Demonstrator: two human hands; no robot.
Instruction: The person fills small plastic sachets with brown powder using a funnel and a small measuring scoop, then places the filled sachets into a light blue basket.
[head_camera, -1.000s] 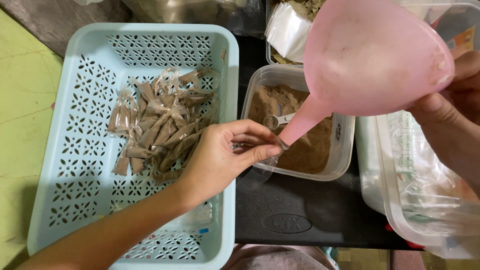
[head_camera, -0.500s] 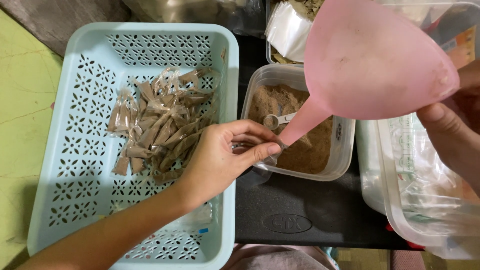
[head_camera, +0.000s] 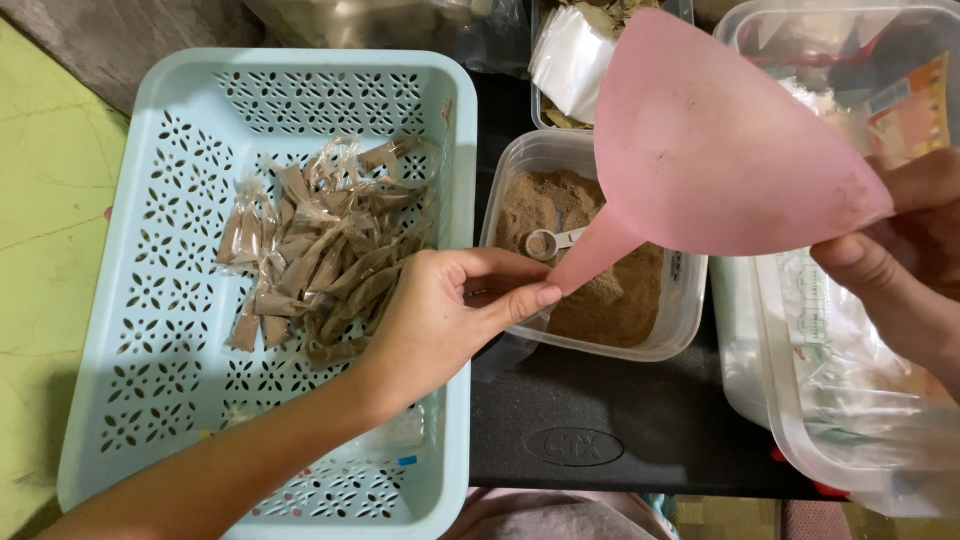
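My right hand (head_camera: 900, 265) grips the rim of a wide pink funnel (head_camera: 720, 160) and holds it tilted. The funnel's spout points down and left over a clear tub of brown powder (head_camera: 610, 300). My left hand (head_camera: 445, 315) pinches a small clear plastic bag (head_camera: 508, 345) right at the spout's tip; the fingers hide most of the bag. A small white measuring spoon (head_camera: 552, 242) lies in the powder. To the left, a pile of filled brown packets (head_camera: 320, 250) sits in a light blue perforated basket (head_camera: 300, 65).
A large clear plastic box (head_camera: 840, 440) with bags and packaging stands at the right. Behind the tub is another container with empty clear bags (head_camera: 570, 60). Everything rests on a black surface (head_camera: 600, 430); a green floor mat (head_camera: 50, 200) lies at the left.
My right hand has slid a little lower along the funnel's rim and the funnel has shifted slightly. My left hand stays pinched at the spout's tip.
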